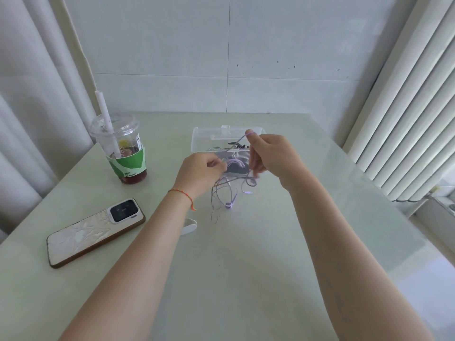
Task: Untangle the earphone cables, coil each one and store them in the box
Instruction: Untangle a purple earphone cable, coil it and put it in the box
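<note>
The left hand (pixel 199 172) pinches the purple earphone cable (pixel 227 193) at the tangle; the right hand (pixel 270 153) holds a strand looped over its raised forefinger, above the middle of the table (pixel 246 267); loose loops hang down toward the surface. Draw the strand out slowly, feeding slack from the left pinch; avoid tightening knots. The clear box (pixel 204 139) stands open near the far edge, other cables apparently inside.
</note>
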`<state>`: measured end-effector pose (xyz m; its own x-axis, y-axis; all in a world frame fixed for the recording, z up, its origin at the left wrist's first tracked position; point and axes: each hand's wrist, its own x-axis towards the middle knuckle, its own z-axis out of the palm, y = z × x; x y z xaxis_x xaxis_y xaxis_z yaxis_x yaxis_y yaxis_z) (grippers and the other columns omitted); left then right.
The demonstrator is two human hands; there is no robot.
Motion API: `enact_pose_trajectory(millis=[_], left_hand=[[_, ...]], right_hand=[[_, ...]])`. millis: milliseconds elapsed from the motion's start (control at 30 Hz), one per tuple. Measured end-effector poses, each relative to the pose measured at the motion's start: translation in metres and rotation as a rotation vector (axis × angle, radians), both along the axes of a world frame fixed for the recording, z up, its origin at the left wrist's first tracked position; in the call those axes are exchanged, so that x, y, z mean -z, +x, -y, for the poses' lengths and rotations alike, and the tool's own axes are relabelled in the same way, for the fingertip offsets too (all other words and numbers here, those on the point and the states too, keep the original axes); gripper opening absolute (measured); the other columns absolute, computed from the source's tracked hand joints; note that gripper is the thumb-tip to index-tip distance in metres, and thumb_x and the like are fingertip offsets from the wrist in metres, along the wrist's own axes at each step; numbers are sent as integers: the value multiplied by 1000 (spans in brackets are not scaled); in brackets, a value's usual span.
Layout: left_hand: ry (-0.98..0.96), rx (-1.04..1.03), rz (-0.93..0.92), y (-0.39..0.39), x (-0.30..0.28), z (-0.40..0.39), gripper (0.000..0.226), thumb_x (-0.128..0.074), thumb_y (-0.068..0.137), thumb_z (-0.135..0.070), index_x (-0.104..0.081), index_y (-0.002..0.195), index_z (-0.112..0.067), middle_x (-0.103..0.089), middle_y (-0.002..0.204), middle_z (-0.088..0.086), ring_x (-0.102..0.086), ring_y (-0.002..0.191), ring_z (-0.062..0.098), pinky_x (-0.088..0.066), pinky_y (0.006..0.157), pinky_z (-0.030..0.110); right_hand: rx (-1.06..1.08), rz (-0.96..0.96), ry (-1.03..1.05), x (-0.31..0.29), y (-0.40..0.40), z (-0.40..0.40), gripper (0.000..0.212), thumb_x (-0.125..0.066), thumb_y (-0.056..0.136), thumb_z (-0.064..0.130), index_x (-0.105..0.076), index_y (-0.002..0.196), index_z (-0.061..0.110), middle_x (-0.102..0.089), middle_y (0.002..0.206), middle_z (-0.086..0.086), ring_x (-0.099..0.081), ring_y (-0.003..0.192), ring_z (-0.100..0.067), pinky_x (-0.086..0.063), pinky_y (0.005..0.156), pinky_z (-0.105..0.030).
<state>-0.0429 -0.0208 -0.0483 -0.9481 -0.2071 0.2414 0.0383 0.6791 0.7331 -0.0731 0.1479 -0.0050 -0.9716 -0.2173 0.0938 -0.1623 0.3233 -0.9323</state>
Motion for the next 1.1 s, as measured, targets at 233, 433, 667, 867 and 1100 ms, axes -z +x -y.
enact_pose_trajectory(millis=[233,433,667,867,1100], left_hand=[[1167,-51,-12,0,-19,15,25,-47,98,-20,-60,78,-11,-24,41,-5,-25,33,12,-53,53,28],[444,-84,35,-2,-9,13,18,-65,72,-35,-62,69,-17,-36,45,-6,-33,43,15,-28,47,22],[-538,-104,263,2,10,18,23,-71,75,-35,-66,97,-29,-59,94,-5,-57,87,21,-39,72,25],[-162,-29,129,-2,6,18,10,-69,80,-35,-70,82,-25,-62,77,-4,-59,79,21,-43,65,27],[-369,-409,37,-2,9,26,20,-50,88,-17,-70,90,-15,-67,95,9,-62,90,35,-39,64,31]], right_hand=[[-93,-58,708,12,-6,-14,25,-71,83,28,-70,87,3,-58,73,-3,-50,68,-17,-37,54,-25],[74,-149,434,7,-9,-10,31,-56,93,29,-74,81,6,-70,80,-15,-64,79,-32,-51,73,-37],[285,-245,174,1,-12,-9,31,-49,98,27,-65,88,3,-68,78,1,-61,79,-23,-46,69,-30],[153,-128,-43,3,-11,-10,19,-54,96,26,-56,86,10,-65,57,-5,-62,50,-22,-55,65,-39],[244,-217,483,9,-13,-18,17,-63,89,27,-68,87,11,-57,69,6,-53,62,-17,-35,52,-25]])
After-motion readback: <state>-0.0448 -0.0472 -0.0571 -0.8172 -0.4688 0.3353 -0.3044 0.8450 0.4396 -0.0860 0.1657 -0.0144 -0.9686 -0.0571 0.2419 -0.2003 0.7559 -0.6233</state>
